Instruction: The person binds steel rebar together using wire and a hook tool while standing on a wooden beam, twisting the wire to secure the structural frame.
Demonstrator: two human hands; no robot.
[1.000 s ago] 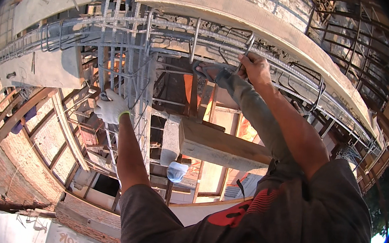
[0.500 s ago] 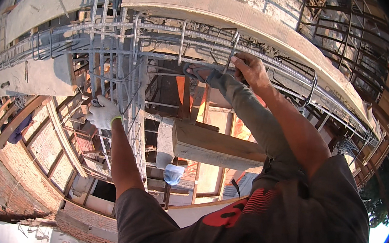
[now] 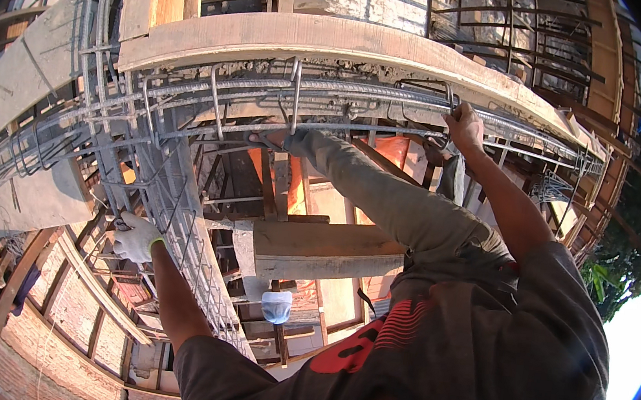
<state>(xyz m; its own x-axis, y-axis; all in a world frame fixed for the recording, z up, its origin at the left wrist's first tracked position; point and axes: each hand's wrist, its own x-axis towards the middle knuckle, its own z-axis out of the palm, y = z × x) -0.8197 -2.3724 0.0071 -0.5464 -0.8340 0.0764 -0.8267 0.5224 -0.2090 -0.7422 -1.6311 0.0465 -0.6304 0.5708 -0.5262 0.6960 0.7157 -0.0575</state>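
Note:
My right hand (image 3: 464,129), bare, is closed around a bent steel stirrup (image 3: 451,95) on the right part of a long rebar cage (image 3: 333,91). Other stirrups (image 3: 296,98) hang on the same bars further left. My left hand (image 3: 136,239) wears a white glove with a bright cuff. Its fingers are curled beside a second rebar cage (image 3: 192,252) that runs down toward me; a small dark piece shows at the fingers, too small to name. My foot (image 3: 268,139), in a sandal, is by the long cage's lower bar.
A wooden formwork board (image 3: 315,37) curves along the cage's far side. Under my leg lies a thick timber beam (image 3: 330,252). Far below are wooden framing, brick walls (image 3: 68,329) and a person in a pale cap (image 3: 277,306). Deep openings show between the timbers.
My right hand has moved right along the cage, from beside one stirrup to a stirrup further along. The view has swung right. My left hand remains by the lower cage.

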